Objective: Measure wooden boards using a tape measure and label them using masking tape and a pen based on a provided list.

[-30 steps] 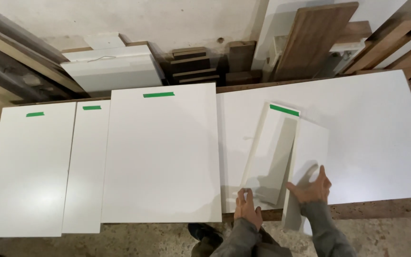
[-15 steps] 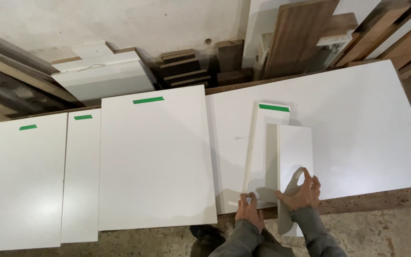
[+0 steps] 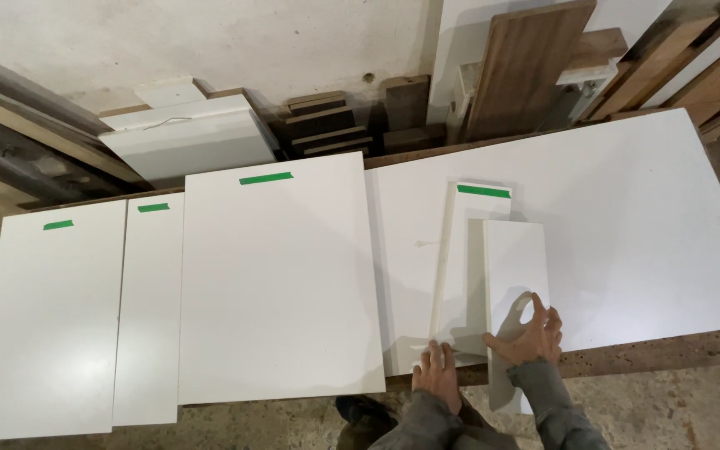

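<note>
Two narrow white panels lie on a big white board (image 3: 627,233) on the workbench. The left narrow panel (image 3: 458,258) carries a strip of green tape at its far end. My left hand (image 3: 437,375) rests flat on that panel's near end. The right narrow panel (image 3: 515,267) lies beside it and sticks out over the bench's front edge. My right hand (image 3: 533,333) grips this panel near its front, fingers curled over the top face.
Three wider white panels with green tape lie to the left: a large one (image 3: 281,275), a thin one (image 3: 150,308) and another (image 3: 47,317). Wooden boards and offcuts (image 3: 527,67) lean against the wall behind. Concrete floor (image 3: 677,408) lies below the bench edge.
The right narrow panel has straightened to lie parallel beside the taped panel. My right hand shifted with it; my left hand stayed on the taped panel's near end.
</note>
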